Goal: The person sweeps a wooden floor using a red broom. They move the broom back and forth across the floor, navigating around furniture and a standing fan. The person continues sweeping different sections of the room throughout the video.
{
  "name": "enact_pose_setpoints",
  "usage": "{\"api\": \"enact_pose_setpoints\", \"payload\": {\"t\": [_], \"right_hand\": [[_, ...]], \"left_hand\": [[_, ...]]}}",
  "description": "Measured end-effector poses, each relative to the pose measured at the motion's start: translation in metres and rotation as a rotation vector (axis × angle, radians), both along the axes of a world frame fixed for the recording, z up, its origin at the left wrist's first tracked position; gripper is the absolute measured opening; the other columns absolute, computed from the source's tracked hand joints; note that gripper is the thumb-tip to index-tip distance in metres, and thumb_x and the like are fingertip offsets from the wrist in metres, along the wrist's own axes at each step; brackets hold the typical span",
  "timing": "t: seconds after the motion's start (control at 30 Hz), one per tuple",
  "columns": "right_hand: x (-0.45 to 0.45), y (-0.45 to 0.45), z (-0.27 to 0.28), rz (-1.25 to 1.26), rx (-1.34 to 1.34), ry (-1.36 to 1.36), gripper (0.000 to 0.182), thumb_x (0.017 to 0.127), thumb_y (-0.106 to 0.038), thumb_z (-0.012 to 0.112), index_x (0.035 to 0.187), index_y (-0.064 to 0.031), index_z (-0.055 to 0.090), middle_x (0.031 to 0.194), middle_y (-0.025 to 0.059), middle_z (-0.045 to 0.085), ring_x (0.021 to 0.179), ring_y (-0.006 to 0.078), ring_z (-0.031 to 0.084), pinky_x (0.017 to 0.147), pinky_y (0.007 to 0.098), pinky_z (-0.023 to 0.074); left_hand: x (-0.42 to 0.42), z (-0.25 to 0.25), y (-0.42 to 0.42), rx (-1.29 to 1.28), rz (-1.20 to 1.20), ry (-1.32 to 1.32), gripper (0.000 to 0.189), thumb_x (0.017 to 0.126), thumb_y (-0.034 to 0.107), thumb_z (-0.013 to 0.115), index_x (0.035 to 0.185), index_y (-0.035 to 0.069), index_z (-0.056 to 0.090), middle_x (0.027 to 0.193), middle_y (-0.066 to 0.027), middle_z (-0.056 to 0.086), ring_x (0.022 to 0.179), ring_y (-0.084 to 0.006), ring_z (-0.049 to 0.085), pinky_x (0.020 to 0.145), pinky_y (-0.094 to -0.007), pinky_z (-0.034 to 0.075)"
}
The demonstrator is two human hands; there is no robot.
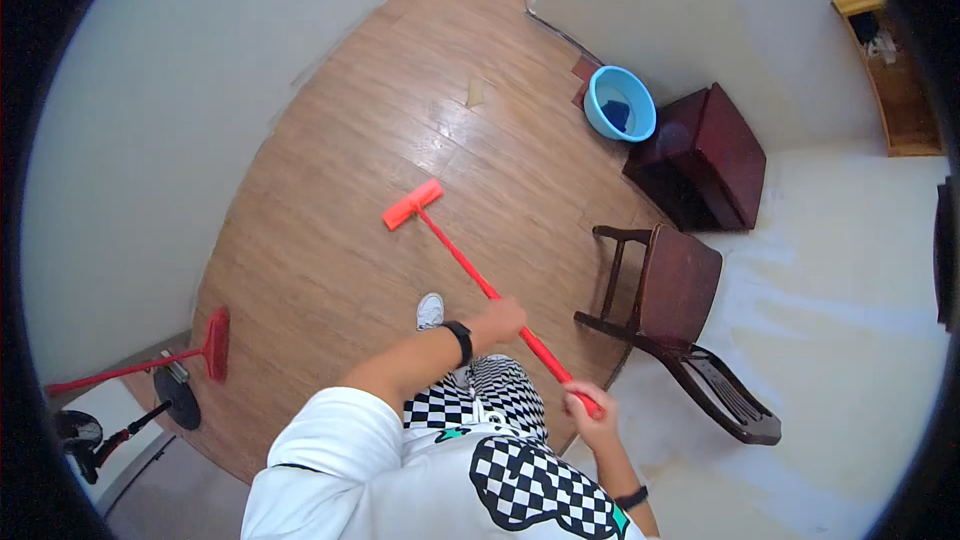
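Observation:
Both of my hands grip the red pole of a long-handled floor cleaning tool [461, 259]. Its flat, orange-red crosswise head [413, 205] rests on the wood-look floor [337, 240] ahead of me; whether it is a mop or a brush is unclear. Partway down the pole, my left hand [504, 319] is wrapped around it, with a black band on the wrist. My right hand [592, 414] holds the pole's top end close to my right side. One white shoe [430, 311] shows left of the pole.
A dark wooden chair [682, 285] stands to my right. Beyond it are a dark red cabinet [731, 157] and a light blue basin [595, 109] with dark cloth inside. By the left wall are a red broom [217, 345] and a black pedestal fan [178, 399]. A wooden shelf [911, 112] is on the right wall.

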State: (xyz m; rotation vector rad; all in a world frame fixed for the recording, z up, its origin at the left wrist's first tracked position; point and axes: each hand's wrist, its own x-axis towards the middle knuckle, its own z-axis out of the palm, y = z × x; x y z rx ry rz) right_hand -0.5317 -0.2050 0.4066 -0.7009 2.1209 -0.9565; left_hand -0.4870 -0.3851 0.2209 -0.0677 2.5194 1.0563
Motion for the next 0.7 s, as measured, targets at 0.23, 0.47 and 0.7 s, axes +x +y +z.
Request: {"api": "enact_pose_setpoints", "payload": {"t": [0.23,0.47,0.7], "right_hand": [[0.003,0.037,0.048,0.047,0.056,-0.083,0.010,0.071,0.001,0.055,0.079,0.0003,0.062,0.064,0.0077,0.058,0.056,0.0138,0.056,0.053,0.0248,0.0442],[0.016,-0.028,-0.028,0.228,-0.094,-0.078,0.011,0.075,-0.003,0.056,0.084,-0.0004,0.062,0.076,0.0099,0.062,0.064,0.0147,0.059,0.060,0.0253,0.0469],[0.028,-0.028,-0.028,0.392,-0.230,-0.078,0.015,0.073,0.000,0.056,0.087,0.0009,0.061,0.075,0.0104,0.061,0.063,0.0135,0.059,0.059,0.0240,0.0463]], "left_hand": [[0.024,0.058,0.034,0.205,-0.060,0.054,0.014,0.067,0.011,0.054,0.074,0.002,0.063,0.074,-0.0156,0.061,0.074,-0.0319,0.060,0.061,-0.0416,0.048],[0.070,-0.029,-0.014,-0.110,0.181,-0.137,0.015,0.069,0.013,0.055,0.079,0.006,0.064,0.083,-0.0143,0.062,0.081,-0.0293,0.060,0.065,-0.0407,0.049],[0.109,-0.033,-0.003,-0.270,0.389,-0.033,0.015,0.068,0.012,0.057,0.079,0.005,0.064,0.080,-0.0148,0.062,0.079,-0.0304,0.059,0.065,-0.0407,0.049]]}}
